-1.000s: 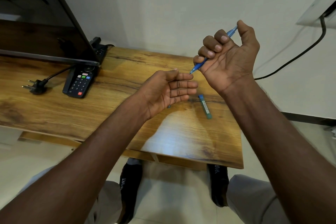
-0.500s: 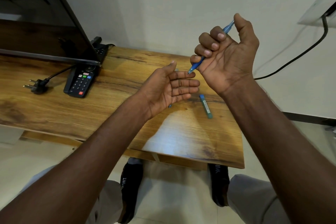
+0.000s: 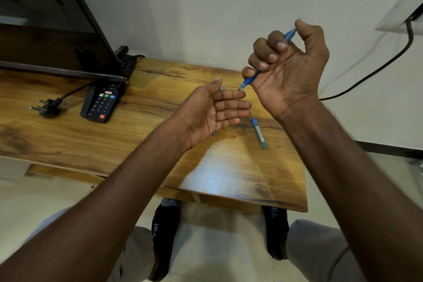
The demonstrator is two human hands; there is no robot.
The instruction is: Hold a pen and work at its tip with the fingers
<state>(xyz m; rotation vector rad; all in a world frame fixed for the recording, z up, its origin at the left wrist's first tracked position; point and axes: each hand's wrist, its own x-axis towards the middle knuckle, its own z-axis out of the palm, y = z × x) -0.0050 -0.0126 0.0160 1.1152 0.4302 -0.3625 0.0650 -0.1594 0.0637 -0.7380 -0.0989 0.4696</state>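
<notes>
2 hands; 1 pen; 1 tube

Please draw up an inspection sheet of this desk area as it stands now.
Surface: wooden table, grain and glare visible.
Job's things: blue pen, tip at the left forefinger; capped tube lying on the table.
Clutter: remote control beside the screen.
Hands: right hand grips the pen; left hand palm up, fingers straight.
Cables: loose plug on the table; black cable along the wall.
Surroundings: white wall, tiled floor, person's shoes below.
</notes>
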